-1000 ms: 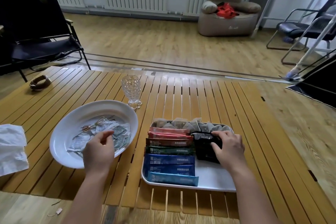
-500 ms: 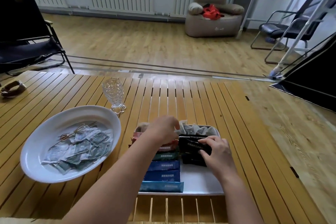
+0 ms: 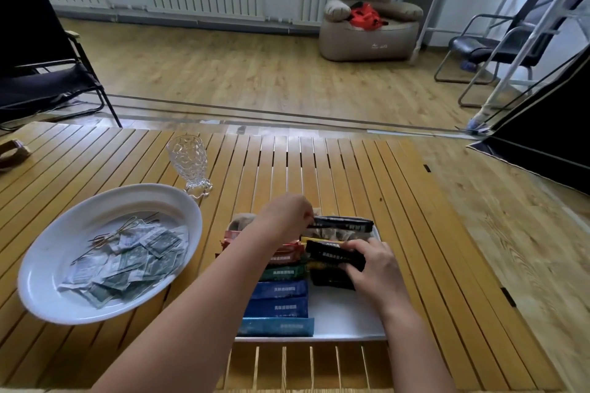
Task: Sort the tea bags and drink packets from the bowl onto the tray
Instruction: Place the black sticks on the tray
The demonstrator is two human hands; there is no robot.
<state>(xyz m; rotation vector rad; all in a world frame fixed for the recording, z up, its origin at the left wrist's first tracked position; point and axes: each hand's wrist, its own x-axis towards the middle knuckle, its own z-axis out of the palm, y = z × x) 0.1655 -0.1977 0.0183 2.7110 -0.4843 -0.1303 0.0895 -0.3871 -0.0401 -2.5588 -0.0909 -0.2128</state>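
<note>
**Both hands at the tray, each with a black packet**

I see my left hand [image 3: 285, 215] reaching across to the far end of the tray [image 3: 344, 316], in the lower middle of the frame. Its fingers pinch one end of a long black packet [image 3: 346, 224], which is lifted above the tea bags [image 3: 338, 234] at the back of the tray. My right hand [image 3: 372, 265] is lower and to the right. Its fingers curl around a second black packet [image 3: 332, 254], just above a dark pile [image 3: 330, 279] on the tray.

On the left side of the tray the packets lie in a column: red packets [image 3: 284, 254] at the top, then a green packet [image 3: 282, 272], then blue packets [image 3: 277, 300] down to the near edge. My left forearm covers a part of the red ones.

The bowl [image 3: 48, 268] stands at the lower left of the frame, near the tray but not touching it. It holds a heap of small sachets [image 3: 127, 262] and some thin sticks; what the sticks are, I cannot tell.

A glass [image 3: 189, 164] stands on the table [image 3: 399, 201] above the bowl.
</note>
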